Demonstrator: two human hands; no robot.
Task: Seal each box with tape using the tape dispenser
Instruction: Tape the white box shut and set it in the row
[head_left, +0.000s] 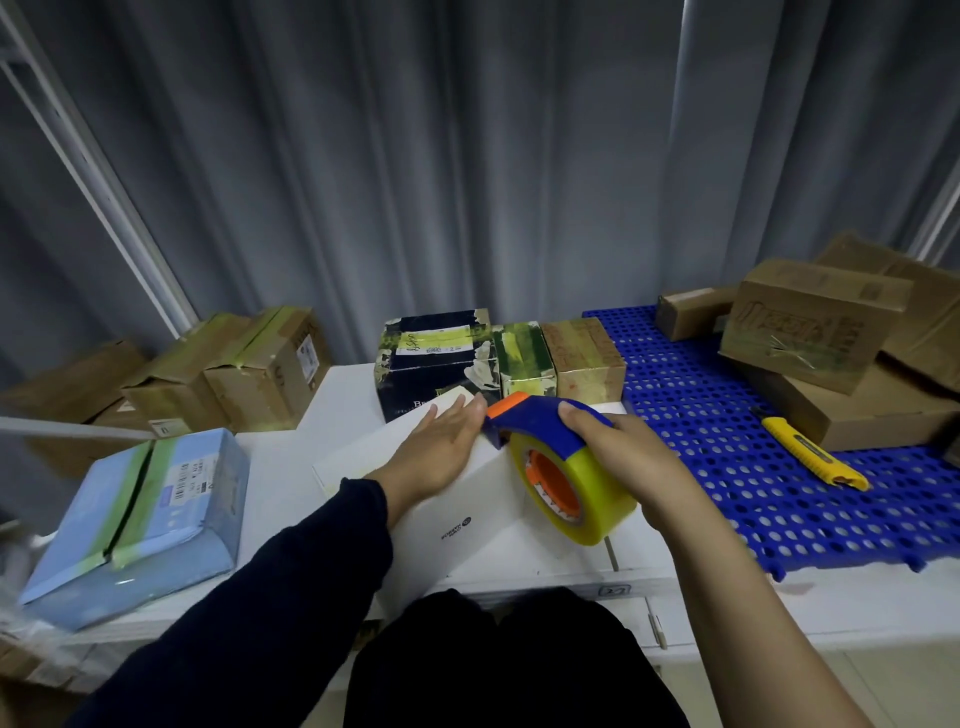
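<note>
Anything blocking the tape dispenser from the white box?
Nothing visible. The tape dispenser, in the right hand, is at the edge of the white box; the left hand lies flat on top beside it.

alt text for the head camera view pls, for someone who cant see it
A person's left hand presses flat on a white box while the right hand grips a blue tape dispenser at the box's right side. A taped blue box lies at left; a yellow knife lies on a blue mat at right, beside brown boxes.

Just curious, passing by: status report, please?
Left hand flat on white box. Right hand grips tape dispenser at box's edge. Dark box close beyond it.
</note>
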